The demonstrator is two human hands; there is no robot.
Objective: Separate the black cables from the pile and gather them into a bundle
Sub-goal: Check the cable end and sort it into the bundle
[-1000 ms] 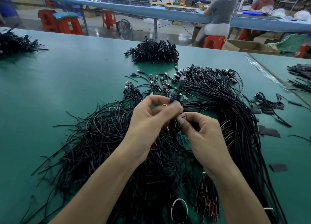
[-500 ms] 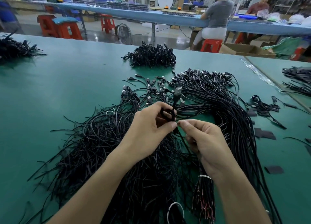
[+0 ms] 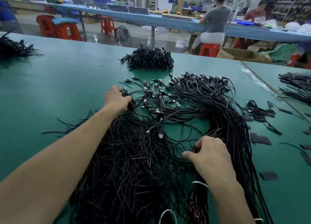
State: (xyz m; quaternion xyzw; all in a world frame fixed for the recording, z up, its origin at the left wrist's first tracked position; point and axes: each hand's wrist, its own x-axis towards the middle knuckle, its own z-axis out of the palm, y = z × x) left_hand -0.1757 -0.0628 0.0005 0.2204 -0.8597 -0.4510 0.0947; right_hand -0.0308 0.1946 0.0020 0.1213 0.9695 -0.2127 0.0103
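Our left hand (image 3: 117,99) grips a clump of plug ends (image 3: 132,103) at the far left of the tangled pile of thin black cables (image 3: 134,156). Our right hand (image 3: 211,154) holds the gathered bundle (image 3: 196,198), which lies near-to-far; the pile spreads just left of it, nearer this hand.

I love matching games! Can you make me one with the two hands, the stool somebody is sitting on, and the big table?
Things:
1. left hand
2. right hand
3. stool
4. table

Matches:
A. green
B. red
C. grips black cables, nearer the camera
D. grips black cables, farther from the camera

Pairs: 1-D, 2-C, 3-B, 4-A
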